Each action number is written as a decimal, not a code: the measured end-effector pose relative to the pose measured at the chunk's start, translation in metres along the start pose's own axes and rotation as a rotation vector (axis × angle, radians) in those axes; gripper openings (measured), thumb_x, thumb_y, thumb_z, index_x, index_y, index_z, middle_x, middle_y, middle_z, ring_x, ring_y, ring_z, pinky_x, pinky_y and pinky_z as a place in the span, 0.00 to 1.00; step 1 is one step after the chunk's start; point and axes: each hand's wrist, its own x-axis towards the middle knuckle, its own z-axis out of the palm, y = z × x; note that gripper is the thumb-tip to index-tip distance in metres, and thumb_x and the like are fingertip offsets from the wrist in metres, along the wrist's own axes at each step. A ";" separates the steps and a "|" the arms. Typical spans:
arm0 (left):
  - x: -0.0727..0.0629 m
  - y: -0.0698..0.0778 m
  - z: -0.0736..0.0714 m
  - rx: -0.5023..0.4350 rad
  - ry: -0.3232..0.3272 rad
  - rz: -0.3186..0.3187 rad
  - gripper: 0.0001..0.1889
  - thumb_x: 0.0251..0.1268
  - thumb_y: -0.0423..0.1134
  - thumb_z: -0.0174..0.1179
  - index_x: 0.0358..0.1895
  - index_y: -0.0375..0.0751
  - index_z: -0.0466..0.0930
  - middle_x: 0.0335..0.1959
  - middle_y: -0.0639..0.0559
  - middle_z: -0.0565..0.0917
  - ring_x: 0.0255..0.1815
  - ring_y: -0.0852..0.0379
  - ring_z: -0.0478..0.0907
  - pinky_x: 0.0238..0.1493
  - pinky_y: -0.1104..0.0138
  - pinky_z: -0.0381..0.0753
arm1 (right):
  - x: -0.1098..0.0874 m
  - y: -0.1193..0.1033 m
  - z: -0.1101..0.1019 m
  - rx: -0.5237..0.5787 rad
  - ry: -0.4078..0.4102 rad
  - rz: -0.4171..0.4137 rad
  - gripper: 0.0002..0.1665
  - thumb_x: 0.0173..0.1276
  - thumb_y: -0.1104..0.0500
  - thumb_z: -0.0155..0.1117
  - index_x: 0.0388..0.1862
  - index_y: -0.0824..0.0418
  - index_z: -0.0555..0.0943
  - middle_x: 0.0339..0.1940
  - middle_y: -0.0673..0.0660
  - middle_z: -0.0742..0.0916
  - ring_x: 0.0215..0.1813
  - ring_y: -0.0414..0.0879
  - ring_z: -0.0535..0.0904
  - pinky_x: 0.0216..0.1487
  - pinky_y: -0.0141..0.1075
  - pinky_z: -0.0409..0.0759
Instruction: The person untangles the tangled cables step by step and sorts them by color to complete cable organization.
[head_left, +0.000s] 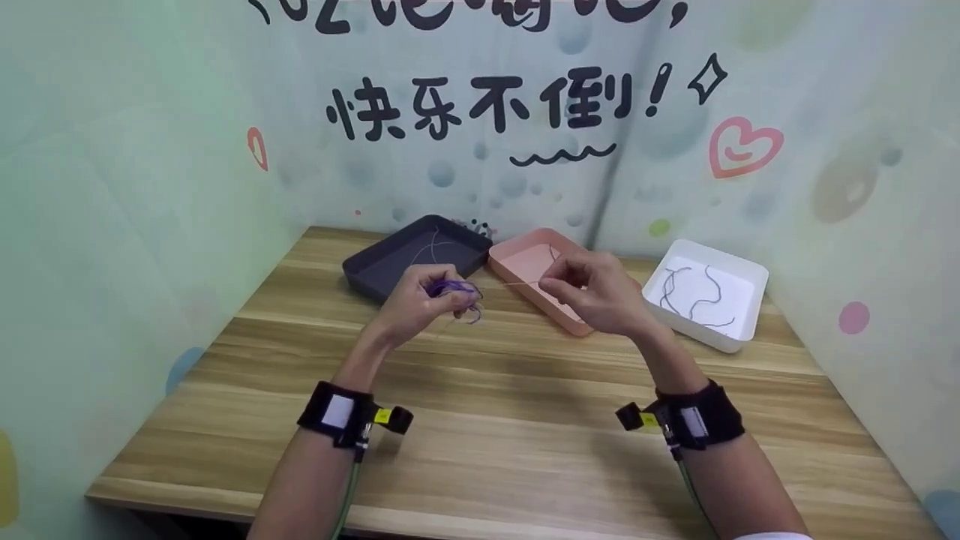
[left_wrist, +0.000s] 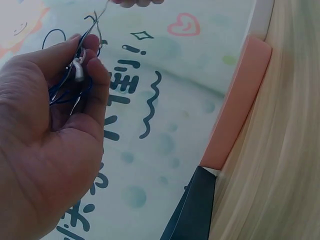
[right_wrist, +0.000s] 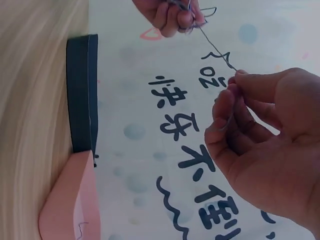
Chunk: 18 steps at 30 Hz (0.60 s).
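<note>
My left hand [head_left: 409,311] holds a tangled bundle of threads [head_left: 454,287] between its thumb and curled fingers. The bundle looks purple in the head view, while blue and pale strands show in the left wrist view. Opposite it, the thumb and fingertips of my right hand [head_left: 604,294] pinch a single thin thread [right_wrist: 214,46]. That thread runs taut from the bundle across to the right fingertips. Both hands are raised over the table, in front of the trays. Part of the bundle is hidden inside the left palm.
At the back of the wooden table [head_left: 480,450] stand a dark tray [head_left: 386,264] with pale thread, a pink tray [head_left: 517,259] with a bit of thread, and a white tray [head_left: 712,336] holding several grey threads [head_left: 705,291]. A printed curtain [head_left: 465,187] hangs behind.
</note>
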 end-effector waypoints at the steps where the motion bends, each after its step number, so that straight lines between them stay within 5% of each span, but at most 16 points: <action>1: 0.000 0.001 -0.002 0.016 -0.029 -0.009 0.14 0.75 0.29 0.72 0.29 0.42 0.79 0.30 0.56 0.87 0.31 0.60 0.82 0.33 0.72 0.78 | 0.000 0.000 -0.002 -0.091 0.000 -0.040 0.05 0.77 0.67 0.75 0.38 0.62 0.91 0.29 0.52 0.87 0.32 0.39 0.78 0.34 0.27 0.75; 5: -0.001 0.001 -0.010 0.101 -0.138 -0.048 0.18 0.76 0.31 0.73 0.27 0.45 0.76 0.32 0.59 0.87 0.32 0.61 0.81 0.33 0.72 0.76 | -0.001 0.002 -0.007 -0.303 0.029 -0.148 0.06 0.72 0.71 0.78 0.34 0.62 0.91 0.30 0.56 0.89 0.33 0.44 0.80 0.37 0.31 0.77; 9: -0.005 0.000 -0.021 0.131 -0.147 -0.074 0.20 0.75 0.32 0.74 0.26 0.47 0.73 0.33 0.59 0.87 0.34 0.62 0.81 0.36 0.72 0.77 | -0.001 0.007 -0.018 -0.333 0.139 -0.104 0.05 0.73 0.70 0.76 0.36 0.64 0.91 0.32 0.59 0.90 0.35 0.46 0.81 0.39 0.30 0.77; 13: -0.008 -0.003 -0.035 0.103 -0.033 -0.083 0.18 0.75 0.32 0.74 0.27 0.46 0.76 0.30 0.58 0.84 0.31 0.62 0.77 0.33 0.72 0.74 | -0.003 0.013 -0.038 -0.193 0.289 0.078 0.05 0.78 0.64 0.75 0.42 0.66 0.92 0.33 0.57 0.89 0.35 0.45 0.78 0.36 0.26 0.74; 18: -0.011 -0.003 -0.049 0.026 0.231 -0.103 0.19 0.76 0.34 0.75 0.28 0.47 0.75 0.27 0.60 0.77 0.31 0.62 0.74 0.32 0.72 0.74 | -0.006 0.017 -0.055 0.129 0.339 0.292 0.15 0.82 0.53 0.75 0.51 0.66 0.91 0.35 0.49 0.88 0.34 0.41 0.79 0.34 0.28 0.79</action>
